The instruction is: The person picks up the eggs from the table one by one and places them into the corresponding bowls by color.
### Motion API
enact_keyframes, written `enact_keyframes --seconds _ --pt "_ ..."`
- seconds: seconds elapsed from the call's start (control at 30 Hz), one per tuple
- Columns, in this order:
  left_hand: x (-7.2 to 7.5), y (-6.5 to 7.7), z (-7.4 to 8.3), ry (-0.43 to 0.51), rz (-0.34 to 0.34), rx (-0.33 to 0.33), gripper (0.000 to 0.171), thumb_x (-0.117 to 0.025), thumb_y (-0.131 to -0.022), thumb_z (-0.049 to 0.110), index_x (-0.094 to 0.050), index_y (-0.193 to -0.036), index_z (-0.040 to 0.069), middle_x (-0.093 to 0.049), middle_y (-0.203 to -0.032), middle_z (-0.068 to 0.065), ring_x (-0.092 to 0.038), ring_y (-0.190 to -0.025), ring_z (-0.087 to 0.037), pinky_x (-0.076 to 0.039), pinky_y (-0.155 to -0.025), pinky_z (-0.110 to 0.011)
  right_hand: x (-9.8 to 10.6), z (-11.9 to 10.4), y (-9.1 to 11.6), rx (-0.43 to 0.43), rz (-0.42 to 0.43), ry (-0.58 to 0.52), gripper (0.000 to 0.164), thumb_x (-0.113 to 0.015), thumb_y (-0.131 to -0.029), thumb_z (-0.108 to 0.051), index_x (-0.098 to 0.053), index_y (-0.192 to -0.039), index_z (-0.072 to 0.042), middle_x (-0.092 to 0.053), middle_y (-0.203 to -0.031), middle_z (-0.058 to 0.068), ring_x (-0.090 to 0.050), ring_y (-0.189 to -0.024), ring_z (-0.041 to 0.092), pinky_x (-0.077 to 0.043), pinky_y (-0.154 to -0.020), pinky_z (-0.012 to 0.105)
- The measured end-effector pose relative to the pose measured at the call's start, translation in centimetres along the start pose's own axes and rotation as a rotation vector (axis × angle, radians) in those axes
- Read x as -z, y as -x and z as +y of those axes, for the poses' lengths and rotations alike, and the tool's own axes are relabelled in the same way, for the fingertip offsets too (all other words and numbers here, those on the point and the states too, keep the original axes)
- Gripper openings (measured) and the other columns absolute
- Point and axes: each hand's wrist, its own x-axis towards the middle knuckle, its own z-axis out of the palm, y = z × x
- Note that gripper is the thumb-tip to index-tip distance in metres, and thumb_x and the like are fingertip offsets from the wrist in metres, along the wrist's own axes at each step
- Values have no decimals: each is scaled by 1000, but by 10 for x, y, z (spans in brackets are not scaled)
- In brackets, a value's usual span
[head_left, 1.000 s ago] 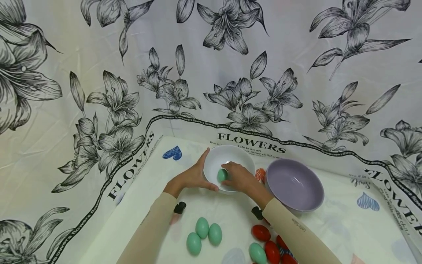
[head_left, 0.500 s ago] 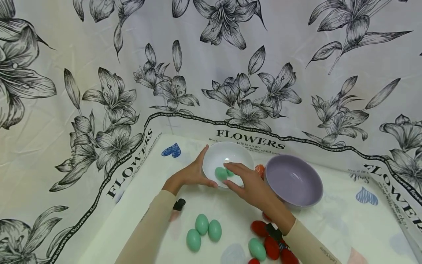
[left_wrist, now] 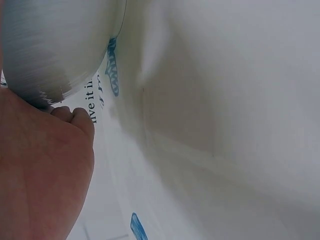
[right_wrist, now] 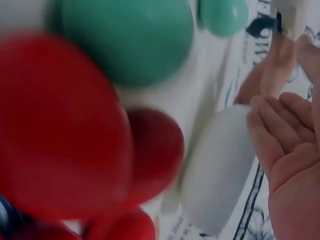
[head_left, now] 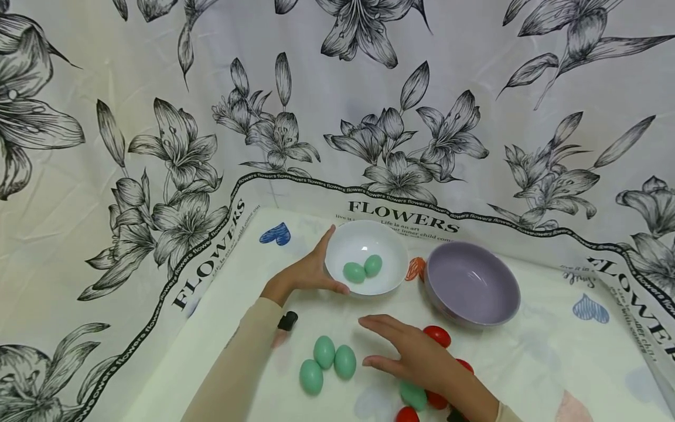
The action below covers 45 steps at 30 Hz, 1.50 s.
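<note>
My left hand (head_left: 304, 273) holds the white bowl (head_left: 387, 240) by its left side, thumb at the near rim. In the left wrist view, fingers of the left hand (left_wrist: 45, 165) curl in close under the bowl (left_wrist: 60, 50). Two green eggs, one on the left (head_left: 354, 272) and one on the right (head_left: 373, 265), lie side by side inside it. My right hand (head_left: 422, 357) hovers over the table, fingers loosely spread and nothing in them. Beneath it lie a green egg (head_left: 413, 395) and several red eggs, partly hidden; one red egg (head_left: 437, 336) shows beyond the hand.
A purple bowl (head_left: 469, 275) with nothing inside stands right of the white one. Three green eggs (head_left: 324, 351) are grouped in front of the left forearm. A white cloth (head_left: 527, 363) printed with hearts covers the table, and a flowered curtain (head_left: 295, 35) rises behind.
My right hand has let go of a green egg inside the white bowl and drawn back toward the near right, over the red eggs. The left hand has stayed on the bowl.
</note>
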Motion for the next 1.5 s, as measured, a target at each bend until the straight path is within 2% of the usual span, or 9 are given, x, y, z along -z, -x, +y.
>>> enact_keyframes --seconds 0.07,0.3,0.53,0.73,0.93,1.27,1.5 --pt "1 0 0 4 1 -2 160 -101 -59 60 19 -164 46 -7 -178 0 -23 -160 -31 -27 -125 -56 -7 -3 2 -6 -46 -6 69 -69 -97 -61 -48 -158 -37 -49 -155 -21 -57 -136 6 -55 -106 34" --pt "1 0 -1 20 3 -15 160 -102 -59 58 19 -164 46 -6 -178 1 -22 -160 -31 -27 -125 -56 -33 -11 -2 -7 -172 -3 76 -70 -97 -59 -44 -161 -27 -47 -160 -12 -63 -125 7 -58 -98 31" --pt "-1 -1 -2 32 2 -12 159 -101 -59 59 18 -164 48 -7 -177 1 -25 -159 -31 -28 -124 -56 -40 -17 -10 -89 -241 33 77 -71 -96 -59 -47 -160 -26 -50 -158 -8 -63 -123 8 -59 -97 30" --pt "-1 0 0 35 -1 -15 161 -102 -59 58 17 -166 42 -8 -177 -1 -26 -159 -32 -29 -124 -57 -44 -17 -11 -77 -234 76 73 -74 -96 -53 -50 -158 -23 -53 -155 -8 -65 -116 5 -59 -96 28" --pt "-1 1 2 48 0 -17 160 -102 -59 56 17 -166 44 -8 -177 0 -26 -159 -31 -29 -124 -56 -50 -16 -11 -29 -186 112 69 -75 -97 -48 -52 -156 -20 -54 -152 -8 -67 -112 3 -59 -95 26" --pt "-1 2 1 50 -3 -15 160 -102 -60 57 18 -165 46 -6 -178 -4 -23 -160 -33 -27 -125 -58 -52 -17 -14 -30 -165 102 65 -78 -97 -40 -54 -154 -21 -57 -149 -8 -65 -116 3 -57 -98 26" --pt "-2 1 -2 63 -1 -30 160 -102 -60 57 17 -165 46 -10 -177 -2 -27 -158 -31 -28 -125 -57 -47 -18 -13 -53 -140 88 66 -80 -95 -40 -55 -154 -22 -57 -150 -10 -64 -124 7 -56 -103 30"
